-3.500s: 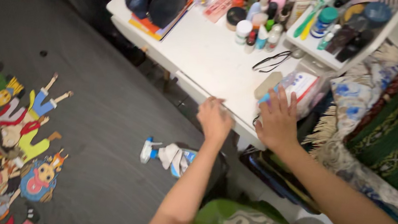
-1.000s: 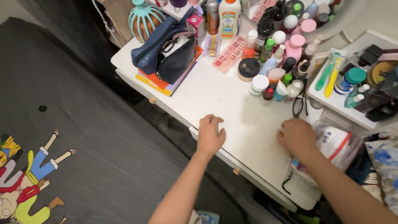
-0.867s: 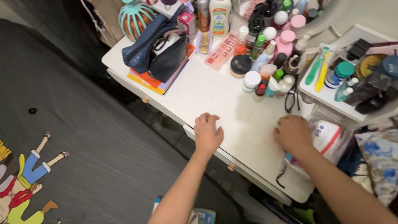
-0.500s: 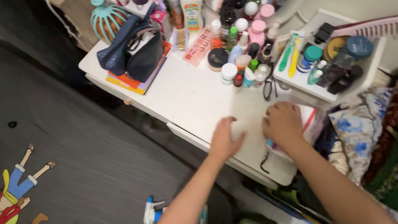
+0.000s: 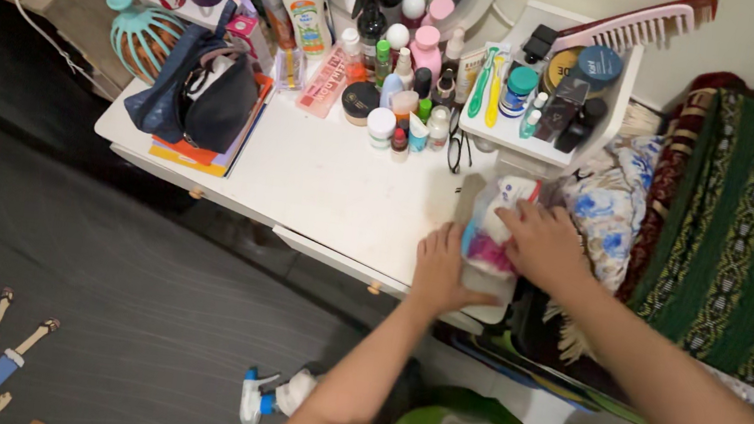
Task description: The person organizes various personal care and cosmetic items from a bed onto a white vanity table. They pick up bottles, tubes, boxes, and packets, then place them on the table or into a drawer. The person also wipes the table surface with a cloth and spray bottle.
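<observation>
Left hand: the left hand [image 5: 442, 273] lies flat at the right end of the white tabletop [image 5: 324, 177], its fingers [image 5: 442, 241] close together and touching the left side of a soft plastic pack [image 5: 492, 231].
Right hand: the right hand [image 5: 543, 245] rests on top of the same pack, fingers [image 5: 515, 218] spread and bent over it, pressing it down.
Plastic pack: it is white with blue and pink parts, and it sits at the right edge of the tabletop, between the two hands.
Glasses: a pair of black glasses [image 5: 455, 150] lies just behind the pack.
Bottles: many small bottles and jars [image 5: 397, 99] stand close together at the back of the tabletop.
Handbag: a dark blue handbag [image 5: 195, 94] lies on some flat books at the left end.
White tray: a white tray [image 5: 589, 123] to the right holds brushes, tubs and a pink comb [image 5: 634, 28].
Floor: a spray bottle [image 5: 263, 397] lies on the dark floor, well apart from the hands.
Blanket: a green patterned blanket [image 5: 748, 238] lies on the right.
</observation>
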